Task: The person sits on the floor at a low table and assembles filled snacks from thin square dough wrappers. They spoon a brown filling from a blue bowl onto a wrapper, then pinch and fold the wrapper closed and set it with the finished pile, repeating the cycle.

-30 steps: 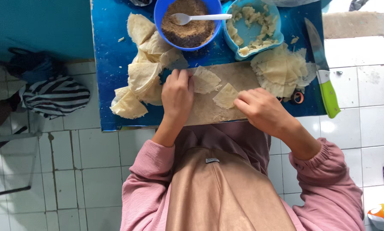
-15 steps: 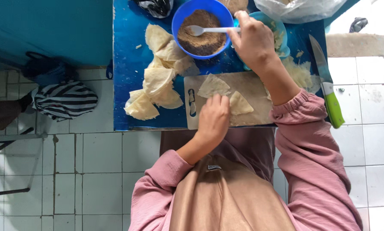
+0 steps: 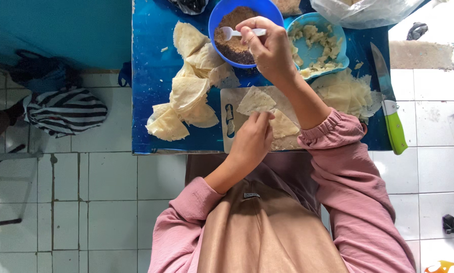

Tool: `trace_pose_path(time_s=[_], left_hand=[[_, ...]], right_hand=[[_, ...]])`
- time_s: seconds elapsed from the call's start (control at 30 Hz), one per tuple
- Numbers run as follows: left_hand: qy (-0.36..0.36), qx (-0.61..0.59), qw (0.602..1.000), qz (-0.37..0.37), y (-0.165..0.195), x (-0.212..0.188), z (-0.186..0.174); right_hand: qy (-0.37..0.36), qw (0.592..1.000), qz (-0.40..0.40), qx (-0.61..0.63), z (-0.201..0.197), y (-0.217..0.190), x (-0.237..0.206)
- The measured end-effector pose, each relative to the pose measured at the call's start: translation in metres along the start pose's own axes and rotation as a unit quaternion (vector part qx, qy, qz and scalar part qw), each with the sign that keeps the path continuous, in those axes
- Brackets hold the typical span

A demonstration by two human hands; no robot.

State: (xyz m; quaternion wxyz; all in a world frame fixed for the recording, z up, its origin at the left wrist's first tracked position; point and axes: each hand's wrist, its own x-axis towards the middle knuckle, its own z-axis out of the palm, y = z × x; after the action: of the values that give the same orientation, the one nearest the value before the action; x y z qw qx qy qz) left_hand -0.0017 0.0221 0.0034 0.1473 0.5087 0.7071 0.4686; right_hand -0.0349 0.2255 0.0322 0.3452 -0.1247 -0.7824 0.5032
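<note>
The right hand (image 3: 270, 48) pinches a white spoon (image 3: 233, 33) over the brown filling (image 3: 235, 38); crumbs may spill. The left hand (image 3: 252, 139), fingers together, presses the wrapper (image 3: 255, 101).

- Our right hand (image 3: 270, 48) grips a white spoon (image 3: 233, 33) whose bowl dips into the brown filling of the blue bowl (image 3: 222, 15) at 12 o'clock.
- Our left hand (image 3: 252, 139) presses a triangular wrapper (image 3: 254, 101) on the cutting board (image 3: 230, 132).
- Folded wrappers (image 3: 186, 93) pile at 10 o'clock.
- A green-handled knife (image 3: 391, 108) lies at 3 o'clock.
- The light blue bowl (image 3: 338, 38) holds pale crumbs, perhaps dough scraps.
</note>
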Motion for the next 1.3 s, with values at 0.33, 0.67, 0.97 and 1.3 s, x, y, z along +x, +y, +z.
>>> trace_pose_path(time_s=[0.33,0.67,0.97,1.3], left_hand=[[0.035,-0.034,0.999,-0.001,-0.007,-0.003,-0.005],[0.029,-0.063,0.997,-0.029,-0.006,-0.007,-0.008],[0.033,-0.079,0.996,-0.04,-0.006,-0.007,-0.008],[0.04,-0.125,0.99,-0.042,-0.008,-0.008,-0.004]], right_hand=[[0.121,0.981,0.07,0.138,-0.033,-0.004,-0.021],[0.152,0.927,0.228,0.257,-0.097,-0.05,-0.166],[0.012,0.984,0.168,0.058,-0.094,-0.07,-0.236],[-0.025,0.995,0.054,-0.083,-0.096,-0.086,-0.234]])
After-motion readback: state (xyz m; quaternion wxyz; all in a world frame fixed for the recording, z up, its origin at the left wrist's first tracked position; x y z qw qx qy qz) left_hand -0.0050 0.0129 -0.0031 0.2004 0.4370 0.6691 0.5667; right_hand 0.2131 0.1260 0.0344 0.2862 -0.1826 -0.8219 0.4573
